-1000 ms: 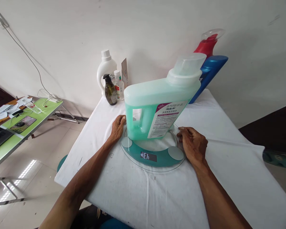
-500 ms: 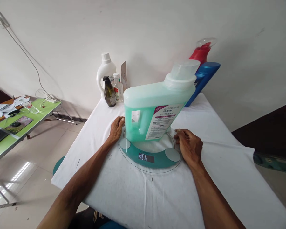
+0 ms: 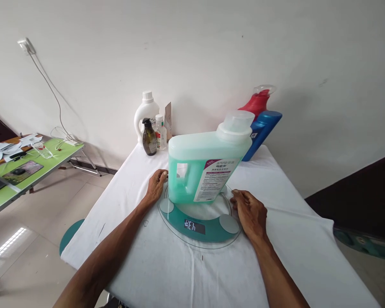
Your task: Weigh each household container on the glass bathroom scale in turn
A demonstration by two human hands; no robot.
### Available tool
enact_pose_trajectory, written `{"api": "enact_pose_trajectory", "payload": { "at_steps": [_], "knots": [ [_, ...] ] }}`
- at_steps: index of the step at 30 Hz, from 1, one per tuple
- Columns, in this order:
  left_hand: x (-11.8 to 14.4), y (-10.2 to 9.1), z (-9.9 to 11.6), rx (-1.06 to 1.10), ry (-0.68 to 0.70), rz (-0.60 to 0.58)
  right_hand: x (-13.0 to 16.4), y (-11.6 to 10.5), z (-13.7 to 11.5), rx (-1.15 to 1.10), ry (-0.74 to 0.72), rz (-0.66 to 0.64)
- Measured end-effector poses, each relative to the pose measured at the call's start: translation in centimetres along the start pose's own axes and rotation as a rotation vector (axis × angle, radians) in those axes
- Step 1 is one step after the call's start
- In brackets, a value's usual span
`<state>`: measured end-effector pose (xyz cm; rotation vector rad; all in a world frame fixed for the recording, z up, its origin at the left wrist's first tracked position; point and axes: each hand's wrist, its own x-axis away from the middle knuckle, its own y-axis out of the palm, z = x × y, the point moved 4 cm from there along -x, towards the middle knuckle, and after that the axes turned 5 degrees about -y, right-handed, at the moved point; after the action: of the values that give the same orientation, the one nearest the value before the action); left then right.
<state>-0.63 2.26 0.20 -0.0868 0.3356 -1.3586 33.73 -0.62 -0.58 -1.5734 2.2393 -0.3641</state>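
Green detergent jug point(image 3: 205, 164) stands upright on the round glass scale point(image 3: 199, 222) on the white-clothed table point(image 3: 291, 239). Left hand point(image 3: 155, 186) and right hand point(image 3: 248, 209) rest at the scale's opposite rims, fingers loosely curled, gripping nothing. Best to shift the scale level and slowly, both hands together, so the jug stays put and the display point(image 3: 195, 226) stays readable.

A plain room in a home: cloth-covered table point(image 3: 276, 239) against a bare wall, detergent bottles point(image 3: 145, 116), tiled floor.

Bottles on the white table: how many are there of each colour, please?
Green jug on the scale: 1
White bottle: 1
Dark brown pump bottle: 1
Small clear bottle: 1
Red bottle: 1
Blue bottle: 1
Total: 6
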Motion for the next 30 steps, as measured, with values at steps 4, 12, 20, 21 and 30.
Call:
{"api": "enact_pose_trajectory", "payload": {
  "at_steps": [4, 12, 20, 21, 30],
  "knots": [
    [0.1, 0.0, 0.0, -0.022, -0.014, 0.031, -0.1, 0.0, 0.0, 0.026, -0.036, -0.007],
    [0.0, -0.3, 0.2, -0.075, -0.024, 0.031, -0.2, 0.2, -0.1, 0.039, -0.04, 0.009],
    [0.0, -0.1, 0.3, -0.029, -0.023, 0.011, -0.2, 0.2, 0.0, 0.046, -0.017, 0.024],
    [0.0, -0.1, 0.2, -0.026, -0.018, 0.01, -0.3, 0.2, 0.0, 0.044, -0.014, 0.024],
    [0.5, -1.5, 2.5, 0.126, -0.007, 0.108, 0.1, 0.1, -0.7, 0.049, 0.013, 0.025]
  ]
}}
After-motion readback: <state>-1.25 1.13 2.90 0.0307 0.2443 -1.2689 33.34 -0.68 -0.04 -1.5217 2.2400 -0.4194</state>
